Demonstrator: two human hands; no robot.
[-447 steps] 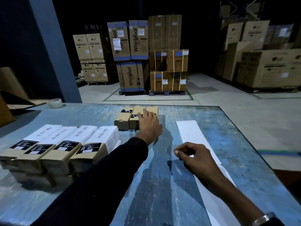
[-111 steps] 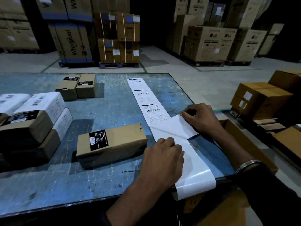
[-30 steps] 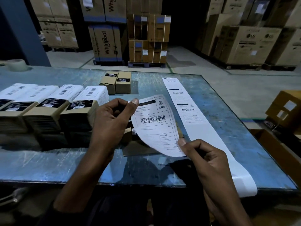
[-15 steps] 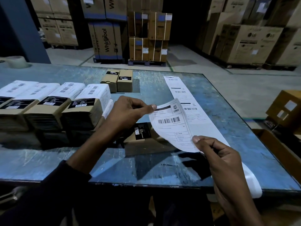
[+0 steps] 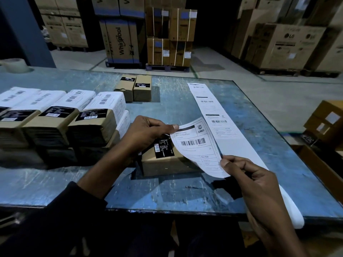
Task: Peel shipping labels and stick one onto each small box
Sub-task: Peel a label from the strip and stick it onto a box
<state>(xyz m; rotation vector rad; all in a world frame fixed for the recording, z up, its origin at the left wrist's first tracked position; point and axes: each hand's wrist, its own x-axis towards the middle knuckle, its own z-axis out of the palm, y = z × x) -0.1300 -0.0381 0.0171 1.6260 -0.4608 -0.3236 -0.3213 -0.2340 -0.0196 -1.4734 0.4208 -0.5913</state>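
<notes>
We hold a peeled label stretched at centre frame, left hand pinching its top corner, right hand its bottom edge, just above the bare small box. If it sags, we judge the adhesive could grab crooked or crease. The scuffed blue table sits in a dim warehouse stacked with cartons.

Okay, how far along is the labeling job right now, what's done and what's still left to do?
Done: the stacked boxes on the left already carry white labels. In hand: the left hand and right hand hold a peeled label above an unlabeled box; it is not stuck yet. Left: that box, two bare boxes at the far edge, and more labels on the strip.
</notes>
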